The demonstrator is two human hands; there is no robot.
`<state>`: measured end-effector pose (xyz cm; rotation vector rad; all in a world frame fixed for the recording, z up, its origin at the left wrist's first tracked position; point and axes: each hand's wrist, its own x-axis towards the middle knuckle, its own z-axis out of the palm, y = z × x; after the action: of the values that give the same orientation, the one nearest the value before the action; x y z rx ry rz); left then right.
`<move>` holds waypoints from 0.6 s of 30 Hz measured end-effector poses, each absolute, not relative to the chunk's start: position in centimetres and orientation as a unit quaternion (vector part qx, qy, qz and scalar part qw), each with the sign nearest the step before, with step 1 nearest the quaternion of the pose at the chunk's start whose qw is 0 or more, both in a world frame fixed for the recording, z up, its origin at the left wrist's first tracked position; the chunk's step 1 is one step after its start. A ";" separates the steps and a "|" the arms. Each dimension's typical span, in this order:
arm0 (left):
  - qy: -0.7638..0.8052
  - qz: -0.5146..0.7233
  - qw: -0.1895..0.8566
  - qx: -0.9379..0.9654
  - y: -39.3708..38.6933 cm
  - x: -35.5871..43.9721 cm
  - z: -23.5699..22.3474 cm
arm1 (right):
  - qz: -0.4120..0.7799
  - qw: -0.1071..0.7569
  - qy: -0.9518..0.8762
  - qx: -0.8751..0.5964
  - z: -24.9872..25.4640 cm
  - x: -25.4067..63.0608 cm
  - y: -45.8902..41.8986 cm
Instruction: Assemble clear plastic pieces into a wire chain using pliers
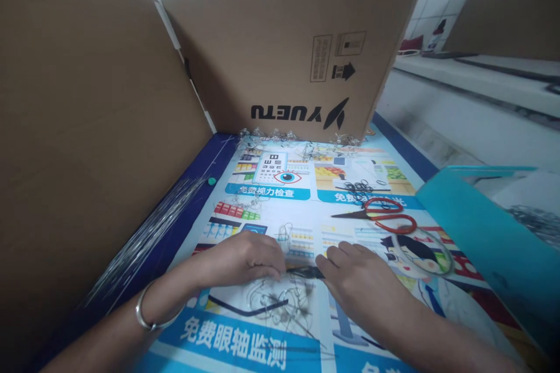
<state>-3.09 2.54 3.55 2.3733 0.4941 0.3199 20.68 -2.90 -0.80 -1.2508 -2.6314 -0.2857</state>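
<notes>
The right hand (356,274) is closed around a dark tool (310,272) pointing left; the left hand (251,256) curls at its tip, its grip unclear. Wire pieces (291,309) lie nearer, red-handled scissors (394,222) farther right.

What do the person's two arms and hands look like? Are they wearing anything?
The left hand has a shiny, silver-coloured metal bangle on its wrist, round and open, with a small knob near its end. The right hand and its forearm have nothing on. Both hands are bare, with no gloves, and no sleeves show on the arms.
</notes>
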 end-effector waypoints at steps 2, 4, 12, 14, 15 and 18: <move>0.187 0.135 0.332 0.915 2.6 -3.1 3.3 | -0.095 0.106 -0.893 -0.426 -0.8 20.7 -2.8; 0.191 0.154 0.314 0.917 2.6 -3.0 2.9 | -0.092 0.100 -0.891 -0.432 -0.8 20.6 -2.8; 0.205 0.201 0.241 0.927 2.0 -2.7 2.0 | -0.064 0.108 -0.885 -0.449 -0.4 20.7 -3.0; 0.208 0.209 0.229 0.928 1.9 -2.6 2.0 | -0.047 0.116 -0.883 -0.453 -0.2 20.7 -3.1; 0.210 0.213 0.224 0.928 1.9 -2.6 2.0 | -0.037 0.117 -0.882 -0.455 -0.1 20.7 -3.1; 0.216 0.223 0.212 0.927 1.7 -2.5 1.8 | -0.004 0.110 -0.881 -0.461 0.1 20.6 -3.1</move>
<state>-2.48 1.70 1.83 2.5733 0.5985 0.6196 20.58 -3.13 0.12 -1.3541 -2.5890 -0.0125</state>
